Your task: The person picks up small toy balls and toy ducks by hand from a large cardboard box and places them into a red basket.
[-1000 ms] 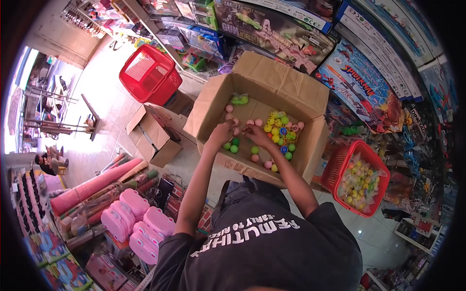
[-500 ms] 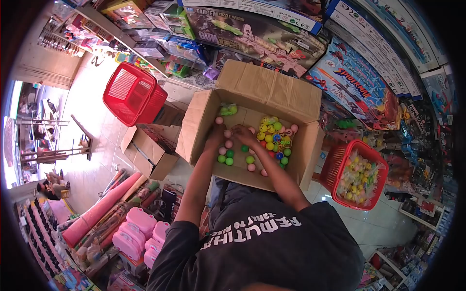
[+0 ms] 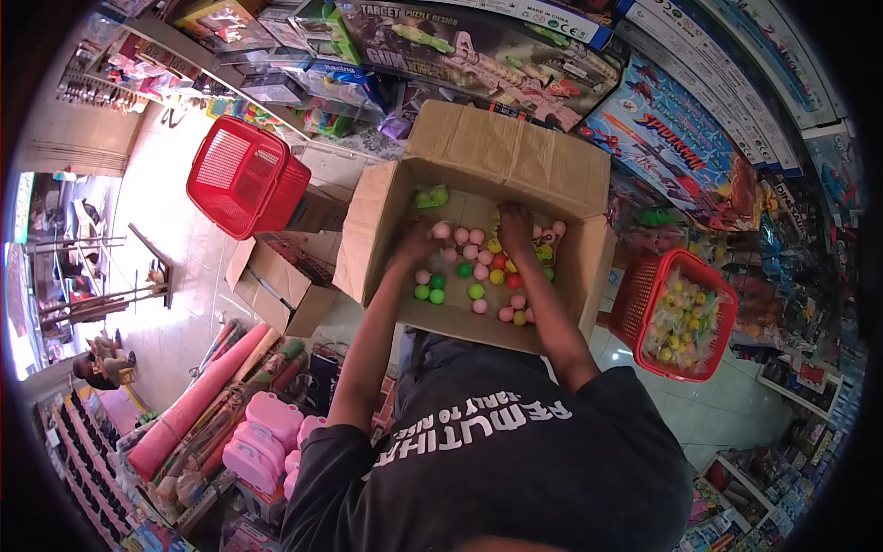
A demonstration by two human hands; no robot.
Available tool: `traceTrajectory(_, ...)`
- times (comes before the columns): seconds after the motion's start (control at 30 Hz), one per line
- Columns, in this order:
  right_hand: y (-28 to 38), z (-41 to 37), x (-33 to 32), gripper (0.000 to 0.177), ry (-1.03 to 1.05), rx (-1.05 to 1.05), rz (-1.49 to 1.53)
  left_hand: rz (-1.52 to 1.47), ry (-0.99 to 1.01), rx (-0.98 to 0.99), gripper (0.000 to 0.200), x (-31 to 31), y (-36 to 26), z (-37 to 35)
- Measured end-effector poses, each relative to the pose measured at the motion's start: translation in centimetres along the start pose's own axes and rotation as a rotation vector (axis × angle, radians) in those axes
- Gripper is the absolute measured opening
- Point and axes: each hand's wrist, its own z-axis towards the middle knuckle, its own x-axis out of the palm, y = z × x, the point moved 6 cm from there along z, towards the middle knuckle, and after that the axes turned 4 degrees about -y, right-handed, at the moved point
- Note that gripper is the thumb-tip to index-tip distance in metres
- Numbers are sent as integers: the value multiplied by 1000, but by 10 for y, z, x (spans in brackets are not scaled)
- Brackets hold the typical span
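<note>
An opened cardboard box (image 3: 508, 138) stands in front of me with loose plastic balls inside. My left hand (image 3: 418, 244) is at the box's left side, its fingers curled beside a pink ball (image 3: 441, 230); what they grip is hidden. Over on the right, my right hand (image 3: 515, 225) reaches down among yellow balls (image 3: 497, 276), and its fingertips are hidden from view. Several pink balls lie between the hands. Green balls (image 3: 436, 294) rest nearer to me, below my left hand. A lime-green bagged item (image 3: 431, 197) sits in the far left corner.
A red basket (image 3: 625, 308) at right holds bagged yellow balls. Another red basket (image 3: 294, 189) stands at left above a smaller carton (image 3: 290, 299). Boxed toys (image 3: 487, 60) line the far side. Rolled sheets (image 3: 198, 400) and pink cases (image 3: 262, 442) are at lower left.
My right hand has moved right, away from my left hand, to the yellow balls. More pink balls now show in the middle of the box. My left hand remains at the left side.
</note>
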Motion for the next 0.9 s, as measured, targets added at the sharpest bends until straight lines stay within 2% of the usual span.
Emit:
traceTrajectory(0.03,-3,-3,1,33,4,3,-2,-121,-5,-1,67,-2,-5,-4)
traceTrajectory(0.1,-6,-2,-1,26,-38,-34,96,-170,-36,-10,67,-2,-1,-2)
traceTrajectory(0.23,-22,2,-5,29,28,-27,128,-319,-99,20,64,-2,8,0)
traceTrajectory(0.3,-24,4,-9,34,70,-27,239,-351,-78,-4,63,-4,5,-3)
traceTrajectory(0.47,-15,6,-36,32,35,-22,298,-379,-5,-98,61,-3,1,-5)
traceTrajectory(0.53,-6,3,-48,31,-1,-30,316,-544,-150,123,52,-5,-8,-6)
traceTrajectory(0.6,5,5,-58,26,-52,-7,518,-544,-144,161,53,-1,-7,-3)
traceTrajectory(0.67,21,4,-67,25,-31,-9,585,-544,-140,197,55,0,-4,-1)
traceTrajectory(0.73,35,6,-64,23,-9,-23,653,-208,45,155,64,6,-6,-1)
traceTrajectory(0.77,40,6,-58,22,31,22,731,-210,38,150,64,4,-6,-3)
traceTrajectory(0.83,50,1,-40,19,114,108,816,-480,208,78,65,7,-21,-23)
traceTrajectory(0.87,56,-1,-35,19,122,104,820,-483,202,71,65,3,-28,-29)
traceTrajectory(0.9,62,-4,-30,18,146,123,922,-574,204,-24,62,3,-27,-33)
